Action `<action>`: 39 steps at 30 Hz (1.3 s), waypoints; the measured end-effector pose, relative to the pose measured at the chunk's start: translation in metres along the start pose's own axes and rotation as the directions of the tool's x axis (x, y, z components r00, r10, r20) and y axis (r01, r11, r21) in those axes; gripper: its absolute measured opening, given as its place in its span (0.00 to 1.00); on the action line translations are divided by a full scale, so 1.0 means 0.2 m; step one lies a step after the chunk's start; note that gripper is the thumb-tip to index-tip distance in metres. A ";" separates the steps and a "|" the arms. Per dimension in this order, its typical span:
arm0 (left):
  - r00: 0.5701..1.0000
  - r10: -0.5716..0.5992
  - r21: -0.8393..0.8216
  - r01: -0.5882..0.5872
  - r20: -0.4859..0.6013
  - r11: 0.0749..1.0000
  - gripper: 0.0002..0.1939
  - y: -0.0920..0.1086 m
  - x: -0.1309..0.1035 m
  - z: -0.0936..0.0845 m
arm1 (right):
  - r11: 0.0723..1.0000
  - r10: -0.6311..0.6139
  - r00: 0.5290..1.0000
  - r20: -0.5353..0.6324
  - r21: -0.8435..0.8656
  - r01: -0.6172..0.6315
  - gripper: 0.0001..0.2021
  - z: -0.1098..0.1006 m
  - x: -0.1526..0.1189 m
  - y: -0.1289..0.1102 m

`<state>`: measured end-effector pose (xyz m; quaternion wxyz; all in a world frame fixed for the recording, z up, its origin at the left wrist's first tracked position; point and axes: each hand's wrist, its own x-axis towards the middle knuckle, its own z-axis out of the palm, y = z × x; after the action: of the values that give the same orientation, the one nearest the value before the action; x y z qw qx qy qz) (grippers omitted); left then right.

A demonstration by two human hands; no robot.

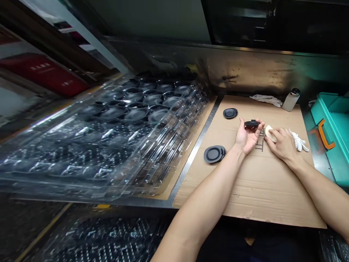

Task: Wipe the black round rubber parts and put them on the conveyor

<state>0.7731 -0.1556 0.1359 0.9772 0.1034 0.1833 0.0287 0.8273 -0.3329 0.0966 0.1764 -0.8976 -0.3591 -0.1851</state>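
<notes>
Above the cardboard sheet (267,182), my left hand (248,136) is turned palm up, its fingers and thumb around a black oval part (252,123). Beside it on the right, my right hand (282,142) is closed on a cream-coloured pad (270,134), palm down near the cardboard. The pad and the black part are apart. A single black oval piece (230,113) lies on the cardboard beyond my left hand. Several more overlap in a small stack (214,154) to the left of my left forearm.
Clear plastic trays (163,142) with black oval parts are stacked at the left. White gloves (267,99) and a capped bottle (291,100) stand or lie at the back. Another white glove (298,141) is beside my right hand. A teal bin (336,156) with an orange handle is at the right.
</notes>
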 end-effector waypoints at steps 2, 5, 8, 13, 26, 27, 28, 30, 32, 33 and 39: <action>1.000 0.005 0.008 -0.005 0.000 1.000 0.28 0.00 -0.01 0.00 | 1.000 0.006 1.000 -0.001 0.006 -0.006 0.18 0.00 0.00 0.00; 0.999 0.034 0.078 -0.036 0.033 0.996 0.26 0.00 -0.01 -0.02 | 1.000 0.010 1.000 0.002 0.005 -0.010 0.18 0.01 0.00 0.01; 0.980 0.172 0.297 -0.194 0.099 0.935 0.23 -0.02 0.00 -0.04 | 1.000 0.017 1.000 0.015 0.001 -0.017 0.17 0.00 0.00 0.00; 0.777 0.521 0.698 -0.590 0.354 0.405 0.45 -0.08 -0.05 -0.05 | 1.000 0.013 0.999 0.041 0.011 -0.013 0.18 -0.01 0.00 0.00; 0.852 0.465 0.634 -0.501 0.242 0.589 0.30 -0.11 -0.17 0.02 | 1.000 0.003 0.999 0.045 0.030 -0.005 0.18 0.00 0.00 0.02; 0.849 0.473 0.631 -0.505 0.237 0.589 0.29 -0.11 -0.17 0.01 | 1.000 0.003 0.999 0.045 0.031 -0.005 0.18 0.00 0.00 0.02; 0.843 0.482 0.631 -0.512 0.239 0.583 0.28 -0.12 -0.16 0.01 | 0.999 0.004 0.999 0.045 0.032 -0.005 0.18 0.00 0.00 0.02; 0.828 0.493 0.645 -0.534 0.268 0.547 0.24 -0.13 -0.15 0.00 | 0.999 0.009 0.999 0.045 0.032 -0.010 0.18 0.00 0.00 0.02; 0.825 0.484 0.678 -0.536 0.292 0.504 0.15 -0.12 -0.12 -0.01 | 0.999 0.017 0.999 0.041 0.035 -0.018 0.18 0.00 0.00 0.02; 0.835 0.477 0.688 -0.518 0.276 0.508 0.11 -0.11 -0.10 -0.02 | 0.999 0.023 0.999 0.028 0.041 -0.025 0.18 0.00 0.00 0.01; 0.978 0.208 0.512 -0.165 -0.027 0.843 0.24 -0.02 -0.01 -0.03 | 0.984 0.054 0.990 -0.128 0.173 -0.032 0.20 -0.04 0.00 -0.05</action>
<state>0.7693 -0.1576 0.1306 0.8998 0.3724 0.2133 0.0785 0.8184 -0.3287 0.1066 0.2802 -0.8724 -0.3416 -0.2090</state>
